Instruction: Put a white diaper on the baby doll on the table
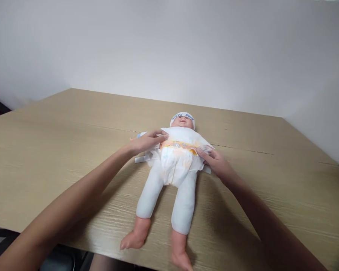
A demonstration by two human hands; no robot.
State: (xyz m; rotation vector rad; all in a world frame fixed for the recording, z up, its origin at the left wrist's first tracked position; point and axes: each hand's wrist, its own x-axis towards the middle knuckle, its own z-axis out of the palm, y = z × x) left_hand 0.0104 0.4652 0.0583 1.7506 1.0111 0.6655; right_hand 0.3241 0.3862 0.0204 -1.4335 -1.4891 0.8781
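A baby doll [169, 195] lies on its back on the wooden table [59, 150], head away from me, feet at the near edge. It wears a white body suit, a white headband with blue letters and a white diaper [176, 162] with an orange printed waistband. My left hand [147, 142] rests on the doll's left side at the waistband, fingers stretched along it. My right hand [214, 160] pinches the diaper's edge on the other side, fingers closed on it.
A plain white wall stands behind the table. A seam runs across the tabletop behind the doll. A dark strip shows at the far left edge, and floor shadows below the near table edge.
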